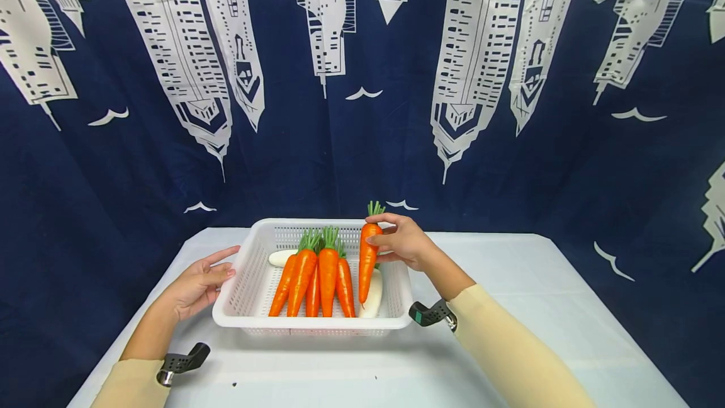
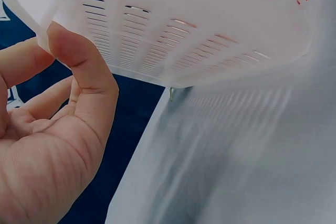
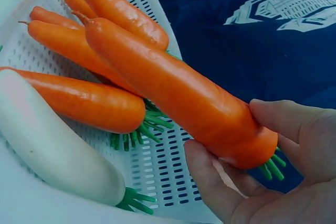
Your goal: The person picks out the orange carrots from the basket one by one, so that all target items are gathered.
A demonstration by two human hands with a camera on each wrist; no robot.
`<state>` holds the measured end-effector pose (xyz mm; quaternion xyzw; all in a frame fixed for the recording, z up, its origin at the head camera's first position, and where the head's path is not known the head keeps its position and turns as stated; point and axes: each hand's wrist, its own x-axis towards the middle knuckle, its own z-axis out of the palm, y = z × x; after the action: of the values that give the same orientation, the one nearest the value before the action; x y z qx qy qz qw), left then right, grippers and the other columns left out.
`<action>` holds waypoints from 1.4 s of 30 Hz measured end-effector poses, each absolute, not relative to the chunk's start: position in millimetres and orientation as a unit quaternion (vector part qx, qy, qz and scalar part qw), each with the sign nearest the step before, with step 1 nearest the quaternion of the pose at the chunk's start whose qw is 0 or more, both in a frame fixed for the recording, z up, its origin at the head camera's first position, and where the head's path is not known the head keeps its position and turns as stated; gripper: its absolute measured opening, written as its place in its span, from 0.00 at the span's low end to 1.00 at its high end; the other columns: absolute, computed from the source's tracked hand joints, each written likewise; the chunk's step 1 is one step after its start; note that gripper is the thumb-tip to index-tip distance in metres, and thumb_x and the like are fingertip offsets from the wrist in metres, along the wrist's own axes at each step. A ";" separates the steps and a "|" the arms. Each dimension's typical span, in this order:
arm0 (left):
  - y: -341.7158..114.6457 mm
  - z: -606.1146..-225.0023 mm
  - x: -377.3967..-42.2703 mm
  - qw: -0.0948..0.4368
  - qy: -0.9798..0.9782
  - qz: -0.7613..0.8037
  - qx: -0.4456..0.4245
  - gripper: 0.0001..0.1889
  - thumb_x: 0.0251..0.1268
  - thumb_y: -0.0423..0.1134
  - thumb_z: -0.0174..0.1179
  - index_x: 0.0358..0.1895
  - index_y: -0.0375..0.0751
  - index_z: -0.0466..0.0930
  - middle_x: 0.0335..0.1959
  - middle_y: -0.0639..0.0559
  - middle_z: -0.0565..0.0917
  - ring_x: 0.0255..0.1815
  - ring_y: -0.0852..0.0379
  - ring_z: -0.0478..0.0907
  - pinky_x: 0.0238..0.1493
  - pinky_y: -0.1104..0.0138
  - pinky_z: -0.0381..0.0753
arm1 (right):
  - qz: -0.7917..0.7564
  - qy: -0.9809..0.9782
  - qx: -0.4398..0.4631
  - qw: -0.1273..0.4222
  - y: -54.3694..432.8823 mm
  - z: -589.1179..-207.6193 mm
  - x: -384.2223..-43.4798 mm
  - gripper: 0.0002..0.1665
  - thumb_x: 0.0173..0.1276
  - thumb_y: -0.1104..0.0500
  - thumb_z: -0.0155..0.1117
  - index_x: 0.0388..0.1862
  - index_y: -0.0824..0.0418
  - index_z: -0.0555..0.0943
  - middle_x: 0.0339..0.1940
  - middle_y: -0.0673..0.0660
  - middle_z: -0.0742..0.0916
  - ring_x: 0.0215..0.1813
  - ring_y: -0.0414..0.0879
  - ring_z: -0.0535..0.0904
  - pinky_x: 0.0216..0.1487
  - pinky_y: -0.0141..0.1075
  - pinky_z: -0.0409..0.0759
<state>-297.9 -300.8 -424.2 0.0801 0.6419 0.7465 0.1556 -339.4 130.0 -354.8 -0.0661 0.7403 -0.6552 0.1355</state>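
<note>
My right hand [image 1: 403, 243] pinches an orange carrot [image 1: 367, 263] near its leafy end, thumb on one side and fingers on the other. The carrot hangs tip down over the right part of a white perforated basket [image 1: 311, 323]. In the right wrist view its green stubs [image 3: 273, 167] poke out past the fingers. At the basket's left side, my left hand [image 1: 195, 285] grips the rim [image 2: 39, 35] between thumb and fingers. Inside lie several more carrots [image 1: 328, 282] with their green tops toward the back, and a white radish [image 3: 63, 145] under the held carrot.
Another white piece [image 1: 281, 258] lies at the basket's back left, partly covered by carrots. A white table [image 1: 487, 282] carries the basket, with small dark specks [image 1: 235, 385] near its front. Behind hangs a navy cloth [image 1: 362, 150] printed with white buildings.
</note>
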 end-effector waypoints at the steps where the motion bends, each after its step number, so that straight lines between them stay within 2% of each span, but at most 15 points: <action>1: -300.6 -424.0 -297.9 0.156 0.641 0.747 0.079 0.39 0.74 0.26 0.55 0.82 0.40 0.47 0.51 0.59 0.87 0.50 0.60 0.86 0.53 0.62 0.87 | -0.659 0.737 -0.068 0.135 131.4 -354.6 -338.7 0.31 0.67 0.69 0.70 0.68 0.57 0.77 0.58 0.68 0.83 0.44 0.56 0.88 0.53 0.60 0.84; 9: -300.2 -424.3 -297.7 0.156 0.637 0.751 0.080 0.38 0.73 0.25 0.55 0.82 0.39 0.49 0.51 0.59 0.87 0.50 0.60 0.86 0.53 0.61 0.87 | -0.663 0.735 -0.077 0.120 140.3 -354.3 -335.4 0.30 0.68 0.66 0.69 0.69 0.54 0.77 0.60 0.65 0.84 0.48 0.56 0.87 0.48 0.53 0.88; 28: -298.7 -422.1 -296.3 0.154 0.638 0.750 0.079 0.40 0.73 0.25 0.56 0.82 0.38 0.45 0.51 0.60 0.87 0.50 0.60 0.86 0.53 0.61 0.87 | -0.700 0.702 -0.093 0.096 166.0 -354.4 -323.6 0.37 0.67 0.68 0.70 0.74 0.57 0.72 0.63 0.63 0.83 0.52 0.51 0.84 0.55 0.56 0.86; 37: -299.1 -422.4 -297.1 0.155 0.636 0.752 0.078 0.41 0.73 0.25 0.56 0.83 0.39 0.44 0.51 0.59 0.87 0.50 0.60 0.86 0.53 0.61 0.87 | -0.692 0.711 -0.095 0.083 188.3 -359.6 -322.3 0.38 0.68 0.66 0.70 0.76 0.59 0.70 0.68 0.66 0.76 0.53 0.54 0.84 0.53 0.53 0.87; 42: -299.3 -422.7 -297.4 0.156 0.635 0.753 0.079 0.41 0.73 0.25 0.56 0.82 0.39 0.45 0.51 0.59 0.87 0.50 0.60 0.86 0.53 0.61 0.87 | -0.698 0.706 -0.091 0.074 201.7 -363.2 -321.7 0.38 0.67 0.65 0.71 0.75 0.59 0.71 0.64 0.64 0.81 0.53 0.51 0.85 0.52 0.52 0.88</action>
<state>-297.4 -299.3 -422.7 0.0787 0.6347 0.7527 0.1561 -321.7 201.7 -363.2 -0.0913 0.7062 -0.6982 0.0739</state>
